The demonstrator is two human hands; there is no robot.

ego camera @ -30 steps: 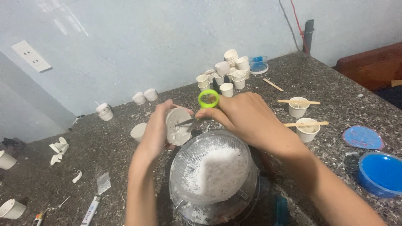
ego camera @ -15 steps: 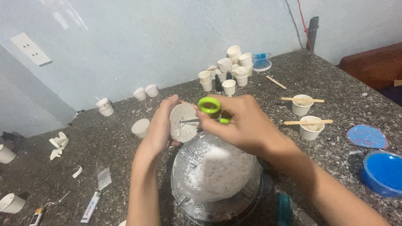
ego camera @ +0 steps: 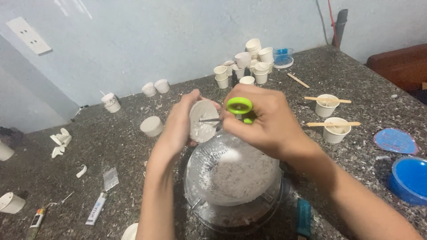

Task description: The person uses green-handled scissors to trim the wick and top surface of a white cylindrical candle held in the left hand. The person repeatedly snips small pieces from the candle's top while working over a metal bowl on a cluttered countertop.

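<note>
Here the left hand is closed around a small white paper cup, tipped so that its open mouth faces the camera. The right hand grips a pair of scissors with lime-green plastic loop handles, and the thin metal blades reach into the mouth of the cup. Both hands are held just above a clear plastic container with a round rim, which stands on the dark speckled stone table close to the person.

As far as can be judged, the work is in the middle. The container already holds a good heap of white crumbly material, and white bits cling to the inside of the held cup, so this cup seems only partly scraped. Torn white cup pieces lie on the table at the left, which suggests that some cups are already finished. A cluster of small white cups is near the wall, two more white cups with flat wooden sticks laid across them are at the right, and a few single cups stand about; whether they are full or empty I cannot tell.
</note>
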